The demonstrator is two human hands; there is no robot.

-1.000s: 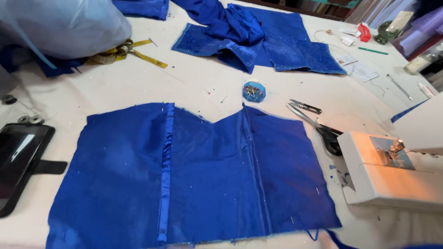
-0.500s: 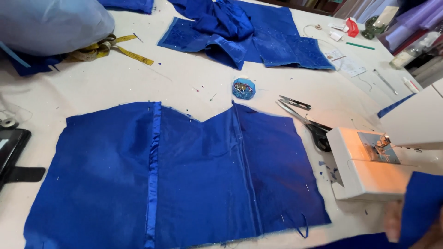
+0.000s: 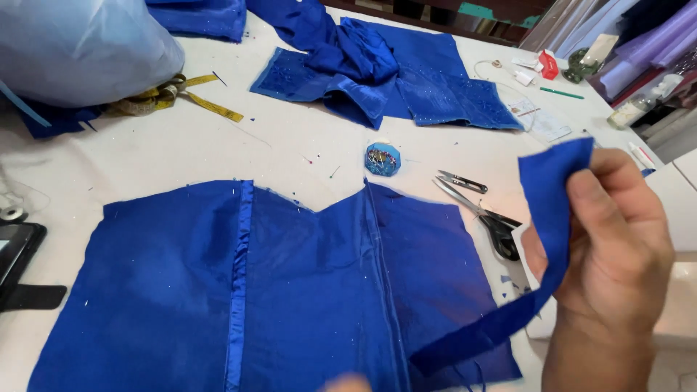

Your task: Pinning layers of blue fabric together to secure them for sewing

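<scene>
My right hand (image 3: pixel 617 247) is raised at the right of the view and pinches a long blue fabric strip (image 3: pixel 548 210), which hangs down and curves left over the right edge of a wide blue sewn fabric panel (image 3: pixel 276 290). That panel lies flat on the white table (image 3: pixel 218 149) and has two vertical seams. A blurred fingertip shows at the bottom edge, likely my left hand (image 3: pixel 347 382); what it does is unclear. A small blue pin cushion (image 3: pixel 382 158) sits just beyond the panel's top edge.
Black-handled scissors (image 3: pixel 488 218) and small thread snips (image 3: pixel 462 181) lie right of the panel. More blue fabric (image 3: pixel 392 72) is piled at the back. A yellow tape measure (image 3: pixel 181 98) and a pale plastic bag (image 3: pixel 80 43) sit far left, a black case (image 3: pixel 18 265) at the left edge.
My right hand has risen into view at the right, lifting the blue strip. The view has shifted, so the sewing machine is now mostly hidden behind the hand.
</scene>
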